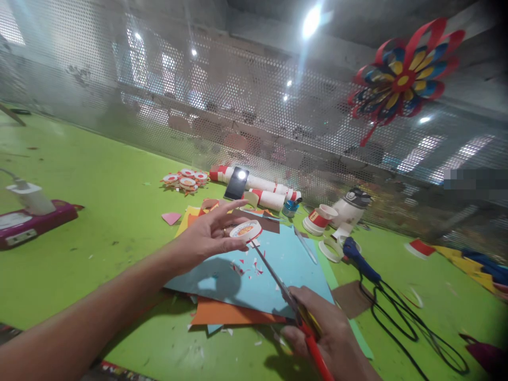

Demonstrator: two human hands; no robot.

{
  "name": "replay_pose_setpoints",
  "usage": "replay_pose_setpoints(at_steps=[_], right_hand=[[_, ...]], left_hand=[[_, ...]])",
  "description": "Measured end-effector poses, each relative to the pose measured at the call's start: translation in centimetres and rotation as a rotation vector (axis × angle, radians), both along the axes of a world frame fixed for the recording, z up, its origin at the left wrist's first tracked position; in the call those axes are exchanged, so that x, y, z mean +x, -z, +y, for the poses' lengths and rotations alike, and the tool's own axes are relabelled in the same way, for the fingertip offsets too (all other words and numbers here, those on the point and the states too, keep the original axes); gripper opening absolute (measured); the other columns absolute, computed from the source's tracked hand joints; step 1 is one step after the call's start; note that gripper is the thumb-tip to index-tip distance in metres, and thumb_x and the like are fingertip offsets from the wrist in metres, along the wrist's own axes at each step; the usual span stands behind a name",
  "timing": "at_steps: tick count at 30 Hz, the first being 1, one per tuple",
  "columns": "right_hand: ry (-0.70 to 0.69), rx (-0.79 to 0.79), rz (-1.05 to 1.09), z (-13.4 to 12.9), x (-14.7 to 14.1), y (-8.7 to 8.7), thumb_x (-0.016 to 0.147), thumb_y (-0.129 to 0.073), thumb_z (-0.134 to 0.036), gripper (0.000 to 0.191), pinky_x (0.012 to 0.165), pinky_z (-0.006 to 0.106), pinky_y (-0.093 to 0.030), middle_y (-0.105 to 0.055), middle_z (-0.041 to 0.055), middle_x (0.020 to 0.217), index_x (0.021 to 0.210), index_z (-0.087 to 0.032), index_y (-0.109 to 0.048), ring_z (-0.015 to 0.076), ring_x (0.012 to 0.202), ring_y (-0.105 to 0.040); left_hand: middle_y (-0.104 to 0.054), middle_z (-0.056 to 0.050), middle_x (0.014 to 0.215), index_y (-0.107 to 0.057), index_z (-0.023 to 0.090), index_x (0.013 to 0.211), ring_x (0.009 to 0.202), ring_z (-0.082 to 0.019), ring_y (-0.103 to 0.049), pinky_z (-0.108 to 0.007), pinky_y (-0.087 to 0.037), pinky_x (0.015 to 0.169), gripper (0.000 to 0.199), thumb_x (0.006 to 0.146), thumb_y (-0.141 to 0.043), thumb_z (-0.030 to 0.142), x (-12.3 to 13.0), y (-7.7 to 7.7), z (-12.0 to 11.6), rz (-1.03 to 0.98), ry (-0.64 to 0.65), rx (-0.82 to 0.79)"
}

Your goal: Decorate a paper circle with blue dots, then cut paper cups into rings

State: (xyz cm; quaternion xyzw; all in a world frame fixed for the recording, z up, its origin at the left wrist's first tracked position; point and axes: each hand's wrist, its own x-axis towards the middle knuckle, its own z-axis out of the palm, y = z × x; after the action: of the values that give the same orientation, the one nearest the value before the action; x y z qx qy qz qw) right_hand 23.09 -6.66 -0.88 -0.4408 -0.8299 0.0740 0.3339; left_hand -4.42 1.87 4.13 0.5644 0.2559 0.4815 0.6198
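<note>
Scissors [289,299] (in right hand [332,329]) point forward-left toward the disc [245,231].

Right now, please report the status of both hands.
Left hand holds round white piece. Right hand holds scissors, tips near the piece. Scraps on blue paper.

Stretches the bare left forearm [115,299] diagonally up from the lower left corner, with the wrist [171,258] almost straight. Holds the left hand [203,233] raised in a pinch, with the thumb [230,245] below and one finger [230,209] extended above. Curls the right hand [327,325] into a closed grip, lower and farther right.
</note>
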Motion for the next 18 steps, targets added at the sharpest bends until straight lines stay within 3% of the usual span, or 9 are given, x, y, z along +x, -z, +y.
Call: replay_pose_setpoints(at_steps=[6, 11, 15, 18], right_hand=[[-0.018, 0.033, -0.001, 0.1, 0.1, 0.4, 0.091, -0.059, -0.051, 0.036, 0.056, 0.025, -0.048, -0.065, 0.0024, 0.076, 0.109, -0.021, -0.063, 0.016, 0.062, -0.059], [-0.007, 0.153, -0.014, 0.2, 0.3, 1.1, 0.09, -0.062, -0.038, 0.031, 0.058, 0.026, -0.05, -0.066, 0.0048, 0.08, 0.115, -0.02, -0.062, 0.0183, 0.067, -0.063], [-0.006, 0.249, -0.039, 0.2, -0.1, 0.8, 0.088, -0.06, -0.02, 0.023, 0.05, 0.024, -0.047, -0.06, -0.0001, 0.068, 0.111, -0.022, -0.06, 0.0156, 0.056, -0.058], [0.031, 0.295, -0.052, 0.1, -0.4, 0.5, 0.091, -0.054, -0.02, 0.02, 0.046, 0.022, -0.047, -0.06, -0.0001, 0.068, 0.11, -0.023, -0.061, 0.015, 0.053, -0.059]], left_hand=[[-0.059, -0.015, 0.136, -0.045, 0.027, 0.143, 0.121, -0.031, -0.06, -0.035, -0.059, 0.087, 0.081, 0.072, -0.084, 0.026, 0.1, 0.0, 0.0, -0.02, 0.021, 0.029], [-0.063, -0.014, 0.13, -0.048, 0.027, 0.141, 0.118, -0.028, -0.062, -0.035, -0.055, 0.093, 0.076, 0.073, -0.083, 0.021, 0.0, -0.4, -0.3, -0.069, 0.065, 0.125], [-0.063, -0.009, 0.129, -0.048, 0.031, 0.139, 0.115, -0.023, -0.063, -0.031, -0.055, 0.092, 0.071, 0.077, -0.08, 0.016, -0.1, -0.6, -0.7, -0.102, 0.11, 0.182], [-0.063, -0.007, 0.128, -0.049, 0.033, 0.138, 0.114, -0.021, -0.063, -0.028, -0.056, 0.089, 0.07, 0.078, -0.078, 0.014, -0.1, -0.7, -1.1, -0.13, 0.141, 0.216]])
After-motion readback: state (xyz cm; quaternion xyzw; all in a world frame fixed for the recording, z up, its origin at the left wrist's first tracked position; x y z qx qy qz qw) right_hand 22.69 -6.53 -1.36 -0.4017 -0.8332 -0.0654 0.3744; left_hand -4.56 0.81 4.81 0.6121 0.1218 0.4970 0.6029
